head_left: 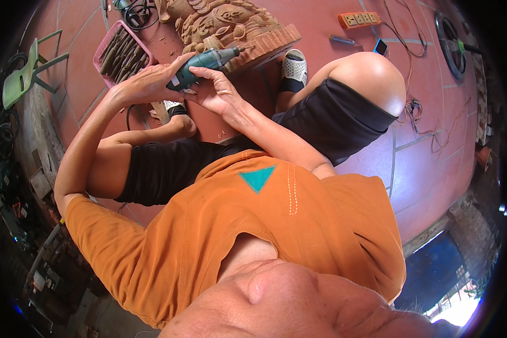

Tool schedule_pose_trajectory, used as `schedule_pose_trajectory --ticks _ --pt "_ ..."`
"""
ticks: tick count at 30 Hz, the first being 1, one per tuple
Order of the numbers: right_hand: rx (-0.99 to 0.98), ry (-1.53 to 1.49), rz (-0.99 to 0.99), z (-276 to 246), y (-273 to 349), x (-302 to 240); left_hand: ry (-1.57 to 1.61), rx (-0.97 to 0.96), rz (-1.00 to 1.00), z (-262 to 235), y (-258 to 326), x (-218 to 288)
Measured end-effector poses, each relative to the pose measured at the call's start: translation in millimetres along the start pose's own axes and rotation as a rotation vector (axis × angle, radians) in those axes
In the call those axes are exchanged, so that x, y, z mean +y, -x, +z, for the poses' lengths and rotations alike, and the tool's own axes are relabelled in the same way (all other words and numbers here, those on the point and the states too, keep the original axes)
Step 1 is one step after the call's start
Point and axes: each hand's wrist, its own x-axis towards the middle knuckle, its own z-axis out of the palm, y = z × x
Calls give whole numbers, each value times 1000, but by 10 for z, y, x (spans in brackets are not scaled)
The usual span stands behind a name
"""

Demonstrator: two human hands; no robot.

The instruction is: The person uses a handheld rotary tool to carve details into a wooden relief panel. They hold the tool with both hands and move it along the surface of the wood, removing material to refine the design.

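A green rotary tool (211, 59) with a thin bit at its tip is held in front of me between both hands. My left hand (147, 83) is closed around the rear of its body. My right hand (218, 97) grips the underside, its thumb laid against the casing; some of its fingers are hidden behind the tool and the other hand. The bit points right, near the stepped base of a brown carved wooden piece (225, 25). Whether bit and wood touch, I cannot tell.
Left of the carving stands a pink basket (147, 50) full of slender carving tools. A green chair (18, 85) is farther left. On the tiled floor at right lie an orange power strip (359, 20), a phone (381, 47) and loose cables (414, 110). My feet flank the work.
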Motion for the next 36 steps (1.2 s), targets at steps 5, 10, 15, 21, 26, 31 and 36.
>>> schedule_pose_trajectory --ticks 5,10,15,21,26,31,36 --pt "-3 -5 3 -25 -18 18 -2 5 8 19 6 -18" --pt "12 -9 -3 0 31 13 9 -15 22 -11 -5 9" --pt "3 -48 38 -50 35 -10 26 7 99 21 -45 -38" --pt "34 -65 42 -16 79 -16 26 29 144 42 -59 -76" --pt "29 -48 32 -13 74 -24 27 17 101 39 -53 -65" --pt "27 -31 16 2 48 -24 0 28 59 39 -37 -42" --pt "1 -16 4 -8 3 -21 -9 6 -11 8 -8 15"
